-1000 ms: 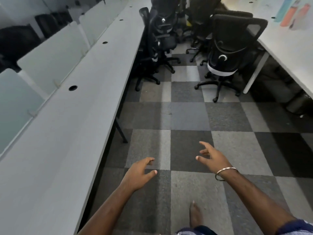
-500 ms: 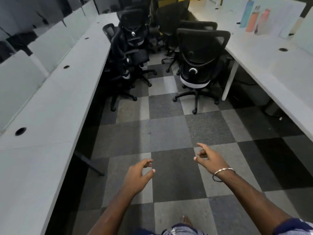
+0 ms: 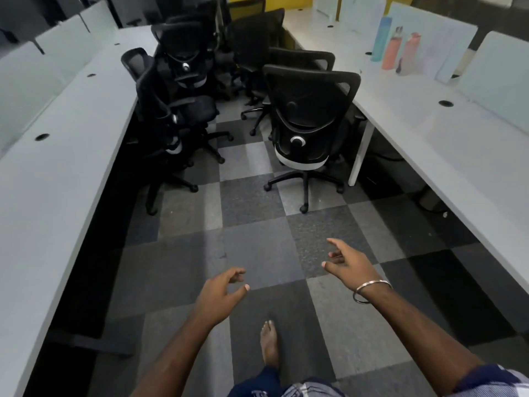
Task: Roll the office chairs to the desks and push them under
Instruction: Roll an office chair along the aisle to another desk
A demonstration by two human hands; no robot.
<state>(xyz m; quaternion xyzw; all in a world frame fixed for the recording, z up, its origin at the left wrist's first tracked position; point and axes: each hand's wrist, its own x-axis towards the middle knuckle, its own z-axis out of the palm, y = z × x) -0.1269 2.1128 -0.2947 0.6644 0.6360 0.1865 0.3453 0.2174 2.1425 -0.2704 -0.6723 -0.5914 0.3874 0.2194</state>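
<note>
Ahead — black chair [image 3: 307, 121], well beyond left grip [image 3: 219, 296] and right grip [image 3: 350, 263] — both loosely spread, empty.

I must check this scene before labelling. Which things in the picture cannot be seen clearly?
Head view only:
- Far chairs: they overlap in a dark cluster, so their count is unclear.
- Space under the left desk: in deep shadow.
- Bottles on the right desk: blurred, labels unreadable.
- Nearest chair: its seat is hidden behind its own backrest.
</note>
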